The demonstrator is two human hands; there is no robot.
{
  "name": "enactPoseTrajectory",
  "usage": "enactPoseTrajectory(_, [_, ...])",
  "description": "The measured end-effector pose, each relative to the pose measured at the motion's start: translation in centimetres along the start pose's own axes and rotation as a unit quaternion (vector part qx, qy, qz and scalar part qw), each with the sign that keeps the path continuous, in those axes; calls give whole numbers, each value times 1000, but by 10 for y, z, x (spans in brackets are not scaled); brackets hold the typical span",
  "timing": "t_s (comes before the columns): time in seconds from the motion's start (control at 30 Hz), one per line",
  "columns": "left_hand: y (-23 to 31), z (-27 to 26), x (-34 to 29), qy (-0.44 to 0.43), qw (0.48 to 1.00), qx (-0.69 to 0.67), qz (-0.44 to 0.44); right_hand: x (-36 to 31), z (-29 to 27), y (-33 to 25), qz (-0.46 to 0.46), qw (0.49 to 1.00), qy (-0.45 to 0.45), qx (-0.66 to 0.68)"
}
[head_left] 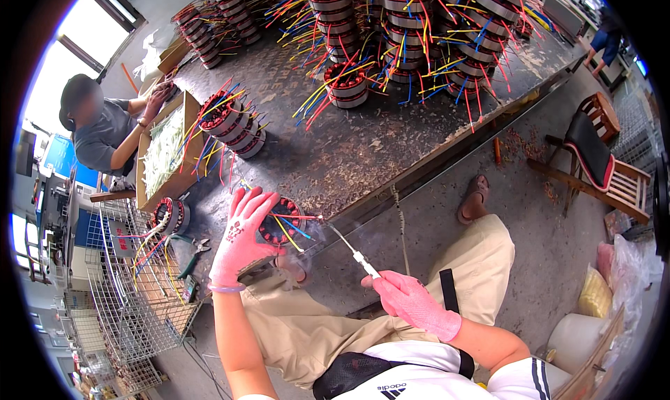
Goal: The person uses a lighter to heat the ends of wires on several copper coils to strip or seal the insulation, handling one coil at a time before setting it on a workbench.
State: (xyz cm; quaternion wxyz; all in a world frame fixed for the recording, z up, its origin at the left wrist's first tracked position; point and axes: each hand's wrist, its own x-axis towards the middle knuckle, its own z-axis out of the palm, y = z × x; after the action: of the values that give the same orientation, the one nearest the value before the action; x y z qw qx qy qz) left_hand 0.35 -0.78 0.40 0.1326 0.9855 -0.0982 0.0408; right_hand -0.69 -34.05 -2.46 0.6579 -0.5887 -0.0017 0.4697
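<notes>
A pink knitted glove covers my left hand (pixel 244 234), its fingers stretched out and thumb apart against the near-left side of a motor stator (pixel 292 208). The stator has red windings, with yellow, blue and red lead wires sticking out; my hand hides part of it. In my right hand (pixel 413 300), also gloved in pink, is a soldering iron (pixel 363 262) gripped by its white handle. Its thin metal tip points up and left to the end of a red wire from the stator, and faint smoke drifts there. Whether tip and wire touch is too small to tell.
Tall stacks of stators (pixel 405 34) with loose wires fill the table's (pixel 293 114) far side. A shorter stack (pixel 237 128) and a box (pixel 167 152) of pale sleeves stand left. Pliers (pixel 192 257) lie left of my hand. A person (pixel 105 128) sits beyond; a chair (pixel 593 156) stands right.
</notes>
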Motion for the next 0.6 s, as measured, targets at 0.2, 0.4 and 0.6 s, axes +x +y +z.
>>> enactPoseTrajectory(0.2, [-2,0,-2,3,1000,-1,-1,0,2,-5,5,1000,0,-1])
enactPoseTrajectory(0.4, [1,0,0,1,1000,-2,-3,0,1,-2,4,1000,9,0])
enactPoseTrajectory(0.6, [0,-1,-1,0,1000,-3,-2,-1,2,-6,7,1000,15,-16])
